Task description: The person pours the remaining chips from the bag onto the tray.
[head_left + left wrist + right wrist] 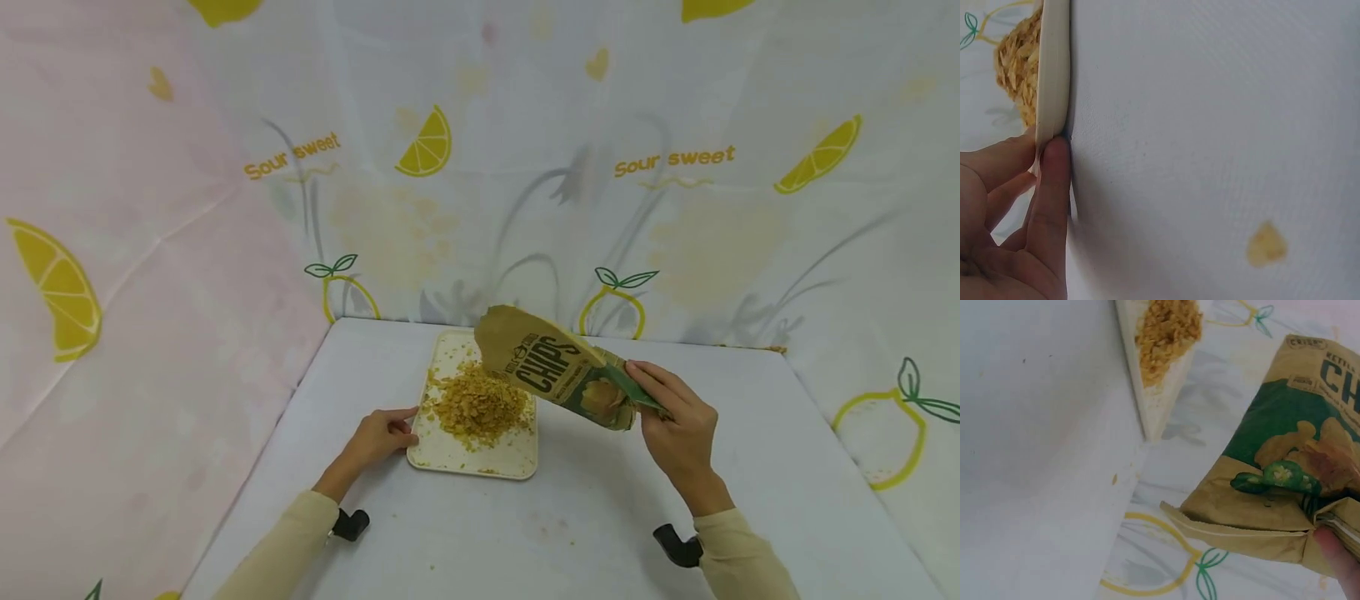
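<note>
A brown and green chip bag (558,367) is tilted over the tray, its far end lower toward the heap side. My right hand (678,421) grips the bag's bottom end; in the right wrist view a fingertip (1335,556) shows at the folded edge of the bag (1285,437). Crushed chips (480,404) lie heaped on a cream rectangular tray (442,460). With my left hand (384,435) I pinch the tray's left rim; the left wrist view shows thumb and fingers on both sides of the tray edge (1054,75).
White cloth covers the table (600,517). A few chip crumbs are scattered on it, including a yellow flake (1266,244) near my left hand. Behind and at the sides hangs a lemon-printed curtain (525,167). Black wrist mounts (678,546) stick out beside both sleeves.
</note>
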A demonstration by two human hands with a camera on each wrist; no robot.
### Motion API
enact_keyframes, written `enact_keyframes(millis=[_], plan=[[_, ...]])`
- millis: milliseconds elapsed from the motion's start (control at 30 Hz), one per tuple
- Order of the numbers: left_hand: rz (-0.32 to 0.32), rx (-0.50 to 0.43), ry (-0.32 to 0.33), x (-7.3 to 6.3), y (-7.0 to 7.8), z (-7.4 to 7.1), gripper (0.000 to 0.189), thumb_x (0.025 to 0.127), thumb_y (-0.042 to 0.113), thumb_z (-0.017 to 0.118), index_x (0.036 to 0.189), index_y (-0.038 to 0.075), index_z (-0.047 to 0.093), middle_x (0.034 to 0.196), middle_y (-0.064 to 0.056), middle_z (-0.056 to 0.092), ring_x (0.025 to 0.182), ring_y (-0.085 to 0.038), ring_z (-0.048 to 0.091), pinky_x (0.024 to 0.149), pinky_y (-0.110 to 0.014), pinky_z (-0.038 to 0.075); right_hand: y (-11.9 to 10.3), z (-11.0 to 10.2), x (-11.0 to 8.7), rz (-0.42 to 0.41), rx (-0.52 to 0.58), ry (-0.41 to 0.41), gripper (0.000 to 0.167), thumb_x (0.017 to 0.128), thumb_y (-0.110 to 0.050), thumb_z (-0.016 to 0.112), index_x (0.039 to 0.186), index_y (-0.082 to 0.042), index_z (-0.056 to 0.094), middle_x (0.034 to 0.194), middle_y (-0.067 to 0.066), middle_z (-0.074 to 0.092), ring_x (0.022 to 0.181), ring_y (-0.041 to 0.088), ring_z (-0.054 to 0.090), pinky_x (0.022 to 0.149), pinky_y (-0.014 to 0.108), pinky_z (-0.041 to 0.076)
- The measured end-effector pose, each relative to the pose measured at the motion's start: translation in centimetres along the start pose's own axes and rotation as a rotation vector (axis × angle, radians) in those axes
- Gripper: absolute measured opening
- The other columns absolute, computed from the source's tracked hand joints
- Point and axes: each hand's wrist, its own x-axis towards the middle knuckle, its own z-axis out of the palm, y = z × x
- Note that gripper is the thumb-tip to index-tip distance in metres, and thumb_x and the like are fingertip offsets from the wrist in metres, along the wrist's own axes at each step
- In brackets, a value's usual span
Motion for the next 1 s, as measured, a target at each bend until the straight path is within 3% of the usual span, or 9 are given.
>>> enact_keyframes(millis=[67,200,267,433,700,900,1000], plan=[[-0.001,0.000,-0.003,0.0,0.0,-0.1,0.053,0.082,0.008,0.079,0.132,0.004,0.061,0.084,0.000,0.063,0.068,-0.014,0.056,0.060,-0.028,0.048,-0.3,0.2,0.0,-0.007,0.002,-0.006,0.043,0.070,0.027,0.055,0.102,0.007,0.074,0.101,0.022,0.070,0.090,0.036,0.068,0.086,0.016,0.047],[0.000,0.006,0.001,0.0,0.0,-0.1,0.053,0.082,0.009,0.079,0.131,0.003,0.061,0.084,0.000,0.063,0.069,-0.013,0.055,0.061,-0.028,0.048,-0.2,0.2,-1.1,0.009,-0.041,-0.120,0.054,0.066,0.029,0.049,0.107,0.005,0.073,0.106,0.019,0.069,0.091,0.036,0.068,0.072,0.010,0.041],[0.001,0.010,-0.001,0.0,0.0,-0.1,0.053,0.082,0.009,0.079,0.131,0.002,0.061,0.084,-0.001,0.063,0.068,-0.014,0.055,0.061,-0.029,0.047,-0.2,0.1,-1.3,0.017,-0.048,-0.134,0.053,0.067,0.028,0.050,0.108,0.004,0.073,0.107,0.017,0.070,0.091,0.035,0.068,0.071,0.010,0.039],[-0.013,0.014,-0.003,0.0,0.1,0.0,0.053,0.082,0.010,0.079,0.132,0.003,0.061,0.084,-0.001,0.063,0.069,-0.014,0.054,0.060,-0.028,0.047,-0.3,-0.3,-0.5,0.047,-0.029,-0.036,0.041,0.074,0.024,0.058,0.106,0.004,0.074,0.105,0.018,0.070,0.091,0.037,0.068,0.086,0.016,0.048],[-0.011,0.022,-0.004,0.1,-0.1,0.2,0.054,0.081,0.011,0.080,0.131,0.004,0.062,0.083,0.000,0.063,0.068,-0.014,0.054,0.060,-0.027,0.046,0.0,-0.1,-1.1,0.052,-0.051,-0.086,0.045,0.067,0.030,0.055,0.101,0.008,0.074,0.101,0.021,0.070,0.087,0.039,0.068,0.079,0.009,0.043],[-0.007,0.025,0.002,0.3,0.0,0.1,0.054,0.081,0.013,0.080,0.131,0.006,0.062,0.084,0.000,0.063,0.069,-0.014,0.055,0.061,-0.029,0.046,-0.4,-0.3,-0.1,0.029,0.001,0.033,0.039,0.073,0.026,0.056,0.102,0.007,0.074,0.100,0.024,0.069,0.091,0.037,0.068,0.087,0.018,0.048],[-0.016,0.028,0.000,0.3,-0.1,0.1,0.054,0.081,0.014,0.080,0.132,0.006,0.062,0.085,0.001,0.063,0.069,-0.013,0.055,0.062,-0.029,0.046,-0.4,-0.2,-0.2,0.018,0.004,0.007,0.041,0.071,0.028,0.054,0.102,0.008,0.074,0.101,0.024,0.069,0.091,0.038,0.067,0.087,0.017,0.047]])
